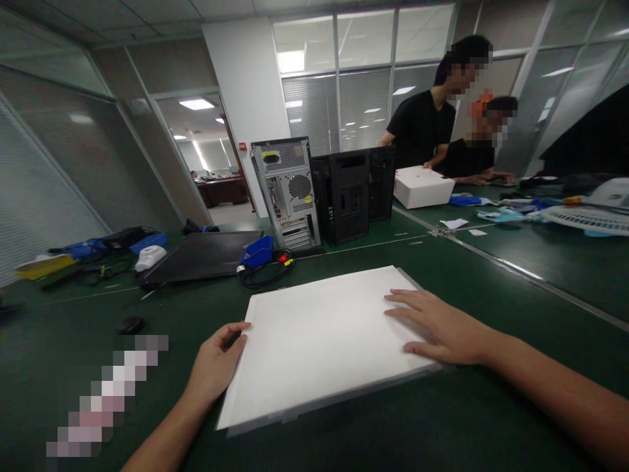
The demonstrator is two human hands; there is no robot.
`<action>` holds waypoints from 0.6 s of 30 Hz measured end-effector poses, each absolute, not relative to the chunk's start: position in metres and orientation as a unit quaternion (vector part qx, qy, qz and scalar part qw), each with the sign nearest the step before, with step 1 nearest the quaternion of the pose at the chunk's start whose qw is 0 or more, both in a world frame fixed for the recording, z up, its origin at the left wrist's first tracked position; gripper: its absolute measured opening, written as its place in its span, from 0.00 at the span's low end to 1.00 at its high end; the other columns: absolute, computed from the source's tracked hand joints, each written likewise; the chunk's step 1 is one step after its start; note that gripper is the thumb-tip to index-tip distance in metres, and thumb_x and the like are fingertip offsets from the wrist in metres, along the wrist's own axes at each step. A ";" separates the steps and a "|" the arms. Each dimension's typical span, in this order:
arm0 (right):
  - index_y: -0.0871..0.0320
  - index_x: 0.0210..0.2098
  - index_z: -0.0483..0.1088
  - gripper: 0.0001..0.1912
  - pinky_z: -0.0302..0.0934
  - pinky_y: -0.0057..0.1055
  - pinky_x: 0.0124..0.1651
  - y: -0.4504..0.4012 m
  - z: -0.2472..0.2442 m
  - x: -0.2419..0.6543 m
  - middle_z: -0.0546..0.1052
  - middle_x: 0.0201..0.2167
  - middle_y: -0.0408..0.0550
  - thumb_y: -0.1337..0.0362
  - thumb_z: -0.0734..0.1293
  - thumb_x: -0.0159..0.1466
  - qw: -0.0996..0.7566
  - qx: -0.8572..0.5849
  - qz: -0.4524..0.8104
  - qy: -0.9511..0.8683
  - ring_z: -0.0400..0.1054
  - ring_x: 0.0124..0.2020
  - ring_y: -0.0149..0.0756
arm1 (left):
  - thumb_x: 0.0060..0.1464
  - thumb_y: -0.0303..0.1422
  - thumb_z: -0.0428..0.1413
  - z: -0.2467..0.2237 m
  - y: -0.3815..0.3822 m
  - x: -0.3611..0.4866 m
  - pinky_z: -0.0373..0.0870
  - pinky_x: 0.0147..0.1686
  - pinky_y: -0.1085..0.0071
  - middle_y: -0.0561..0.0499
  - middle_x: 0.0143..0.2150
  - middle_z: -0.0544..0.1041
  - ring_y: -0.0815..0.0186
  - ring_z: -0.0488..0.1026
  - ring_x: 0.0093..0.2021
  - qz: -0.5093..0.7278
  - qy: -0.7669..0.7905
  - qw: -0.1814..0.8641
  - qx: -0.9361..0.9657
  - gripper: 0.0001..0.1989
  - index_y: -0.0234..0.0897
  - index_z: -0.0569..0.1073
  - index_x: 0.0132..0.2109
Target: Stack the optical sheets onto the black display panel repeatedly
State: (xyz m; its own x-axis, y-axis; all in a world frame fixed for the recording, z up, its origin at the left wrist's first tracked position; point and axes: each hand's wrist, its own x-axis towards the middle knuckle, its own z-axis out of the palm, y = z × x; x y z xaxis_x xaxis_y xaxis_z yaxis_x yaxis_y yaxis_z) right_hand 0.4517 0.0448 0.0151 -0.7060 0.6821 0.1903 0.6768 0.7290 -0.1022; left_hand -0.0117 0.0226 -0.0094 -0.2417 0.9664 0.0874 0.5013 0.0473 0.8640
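A large flat white sheet lies on the green table in front of me. Along its near and right sides a thin grey, see-through-looking border sticks out from underneath. My left hand is closed at the sheet's left edge, its thumb and bent fingers pinching there. Spread over the right part of the sheet is my right hand, with fingers stretched out and apart; they touch or nearly touch the surface. What lies beneath the sheet is hidden.
Behind the sheet stand an opened computer case and black case parts. A dark flat panel and a blue-cased cable lie left of them. Two people work beyond a white box. A black mouse-like object sits left.
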 end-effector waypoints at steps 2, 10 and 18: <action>0.49 0.65 0.53 0.39 0.44 0.52 0.64 0.037 0.020 0.443 0.52 0.66 0.50 0.42 0.62 0.58 0.080 -0.319 0.039 -0.944 0.44 0.66 0.50 | 0.49 0.44 0.55 -0.010 0.023 -0.012 0.68 0.31 0.70 0.45 0.44 0.78 0.63 0.74 0.36 0.414 0.668 0.277 0.553 0.21 0.35 0.74 0.46; 0.50 0.66 0.48 0.45 0.41 0.54 0.64 0.025 0.020 0.415 0.46 0.67 0.54 0.39 0.64 0.56 0.058 -0.290 0.092 -0.951 0.40 0.66 0.53 | 0.46 0.44 0.58 0.000 0.016 -0.002 0.67 0.26 0.71 0.45 0.44 0.78 0.65 0.73 0.29 0.400 0.681 0.290 0.541 0.24 0.34 0.73 0.47; 0.51 0.66 0.49 0.43 0.42 0.53 0.65 0.023 0.022 0.409 0.49 0.66 0.55 0.40 0.62 0.58 0.065 -0.291 0.089 -0.950 0.42 0.66 0.51 | 0.44 0.43 0.58 0.006 0.016 0.001 0.70 0.31 0.70 0.43 0.46 0.78 0.61 0.75 0.37 0.424 0.675 0.266 0.542 0.21 0.34 0.76 0.44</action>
State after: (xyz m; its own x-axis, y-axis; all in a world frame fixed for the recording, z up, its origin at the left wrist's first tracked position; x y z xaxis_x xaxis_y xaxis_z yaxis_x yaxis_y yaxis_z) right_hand 0.4092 0.0229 0.0219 -0.8223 0.5647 0.0710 0.5417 0.8148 -0.2064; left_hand 0.0006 0.0156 0.0059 -0.2703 0.9575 0.1009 0.5073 0.0526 0.8602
